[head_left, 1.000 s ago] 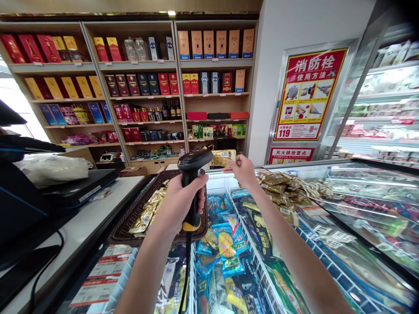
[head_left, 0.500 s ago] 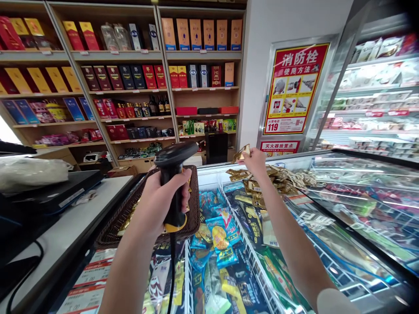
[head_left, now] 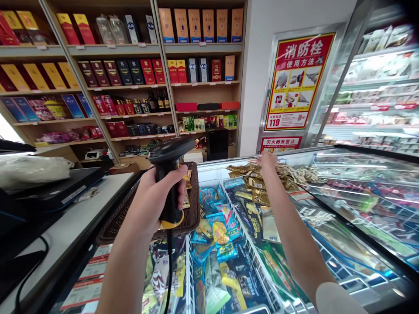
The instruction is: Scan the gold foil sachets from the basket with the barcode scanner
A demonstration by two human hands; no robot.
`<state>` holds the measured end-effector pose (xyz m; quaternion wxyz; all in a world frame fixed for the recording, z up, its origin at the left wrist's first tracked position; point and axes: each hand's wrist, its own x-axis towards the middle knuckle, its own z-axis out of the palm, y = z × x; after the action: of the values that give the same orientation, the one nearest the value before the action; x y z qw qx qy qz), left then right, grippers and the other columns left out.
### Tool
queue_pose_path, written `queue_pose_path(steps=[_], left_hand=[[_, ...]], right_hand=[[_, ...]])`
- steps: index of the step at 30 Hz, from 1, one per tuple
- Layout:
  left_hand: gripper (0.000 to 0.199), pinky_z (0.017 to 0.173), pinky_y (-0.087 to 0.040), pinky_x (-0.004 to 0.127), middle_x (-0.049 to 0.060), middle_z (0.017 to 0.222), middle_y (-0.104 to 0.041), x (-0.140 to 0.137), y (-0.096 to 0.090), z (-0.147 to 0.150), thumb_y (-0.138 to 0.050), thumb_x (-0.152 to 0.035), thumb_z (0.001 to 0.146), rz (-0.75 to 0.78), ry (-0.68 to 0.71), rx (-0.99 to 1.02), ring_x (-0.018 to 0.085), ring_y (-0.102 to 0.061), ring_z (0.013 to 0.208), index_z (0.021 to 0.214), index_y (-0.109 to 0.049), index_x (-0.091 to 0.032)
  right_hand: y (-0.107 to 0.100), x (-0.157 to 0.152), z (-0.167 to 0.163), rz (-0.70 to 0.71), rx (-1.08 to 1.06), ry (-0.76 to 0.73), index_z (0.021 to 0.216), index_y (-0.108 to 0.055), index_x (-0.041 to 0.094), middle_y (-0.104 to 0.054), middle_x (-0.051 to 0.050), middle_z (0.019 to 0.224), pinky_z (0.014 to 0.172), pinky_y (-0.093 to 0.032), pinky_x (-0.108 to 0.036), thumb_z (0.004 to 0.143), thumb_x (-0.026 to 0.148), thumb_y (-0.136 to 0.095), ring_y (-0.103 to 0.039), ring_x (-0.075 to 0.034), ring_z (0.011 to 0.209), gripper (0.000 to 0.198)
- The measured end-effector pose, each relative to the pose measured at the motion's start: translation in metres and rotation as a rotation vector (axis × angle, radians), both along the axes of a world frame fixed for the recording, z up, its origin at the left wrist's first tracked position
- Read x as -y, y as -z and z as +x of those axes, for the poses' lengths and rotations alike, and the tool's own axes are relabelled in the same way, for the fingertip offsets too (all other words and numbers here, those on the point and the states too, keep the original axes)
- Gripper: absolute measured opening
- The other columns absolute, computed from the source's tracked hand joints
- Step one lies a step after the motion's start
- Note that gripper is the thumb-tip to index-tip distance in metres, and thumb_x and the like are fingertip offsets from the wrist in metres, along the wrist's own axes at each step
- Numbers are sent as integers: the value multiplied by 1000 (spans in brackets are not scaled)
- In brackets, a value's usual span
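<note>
My left hand (head_left: 160,194) is wrapped round the handle of a black barcode scanner (head_left: 170,150) with a yellow base and a cable hanging down. Behind it a brown woven basket (head_left: 194,209) rests on the freezer, holding small gold packets (head_left: 187,201). At the far edge of the freezer, my right hand (head_left: 268,160) reaches over a heap of flat gold packets (head_left: 253,181). Its fingers point away and are mostly hidden, so I cannot make out whether they hold a packet.
Below is an open freezer with wire dividers (head_left: 250,246) and blue ice-cream packs (head_left: 220,231). A glass lid (head_left: 360,209) lies to the right. A white counter (head_left: 70,222) with black equipment stands left. Shelves of boxes (head_left: 137,72) and a red fire-hydrant poster (head_left: 299,83) are behind.
My right hand has moved right and slightly lower over the gold heap; the gold packet it pinched earlier no longer shows. My left hand keeps the scanner, a little further left.
</note>
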<state>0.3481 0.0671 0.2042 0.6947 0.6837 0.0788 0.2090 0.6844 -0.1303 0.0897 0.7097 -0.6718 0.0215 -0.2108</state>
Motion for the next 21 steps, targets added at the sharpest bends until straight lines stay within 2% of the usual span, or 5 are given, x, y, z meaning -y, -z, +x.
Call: queue_pose_path(steps=[3, 5, 11, 14, 21], left_hand=[[26, 38, -39, 20, -3, 55, -54, 1, 0, -1, -76, -36, 73, 13, -6, -7, 10, -48, 42, 73, -56, -19], [25, 38, -39, 20, -3, 56, -54, 1, 0, -1, -76, -35, 73, 18, -5, -3, 9, -48, 42, 74, -56, -19], [26, 37, -40, 21, -3, 53, -54, -1, -5, -4, -76, -36, 72, 29, -20, 6, 10, -48, 41, 75, -58, -17], [27, 37, -40, 21, -3, 54, -54, -1, -6, -6, -76, -36, 71, 21, -11, 24, 10, -49, 41, 80, -59, -17], [26, 38, -40, 22, -2, 56, -53, 1, 0, -2, -73, -37, 75, 41, 55, -14, 10, -48, 43, 72, -56, -18]], right_hand=[[-18, -43, -24, 134, -62, -157, 85, -57, 18, -69, -4, 81, 64, -54, -26, 81, 23, -50, -69, -16, 74, 9], [-24, -76, -56, 55, -43, -357, 84, -61, 18, -71, -4, 81, 71, -55, -29, 82, 24, -51, -69, -17, 77, 12], [11, -153, -167, -881, 410, -898, 99, -68, 21, -72, -8, 105, 98, -43, -44, 88, 40, -55, -66, -26, 102, 25], [33, -174, -185, -1179, 355, -982, 109, -67, 22, -70, -12, 115, 104, -37, -54, 80, 49, -66, -61, -35, 114, 40], [34, -200, -157, -1454, 369, -849, 122, -66, 24, -65, -13, 128, 106, -31, -63, 75, 45, -72, -54, -39, 122, 52]])
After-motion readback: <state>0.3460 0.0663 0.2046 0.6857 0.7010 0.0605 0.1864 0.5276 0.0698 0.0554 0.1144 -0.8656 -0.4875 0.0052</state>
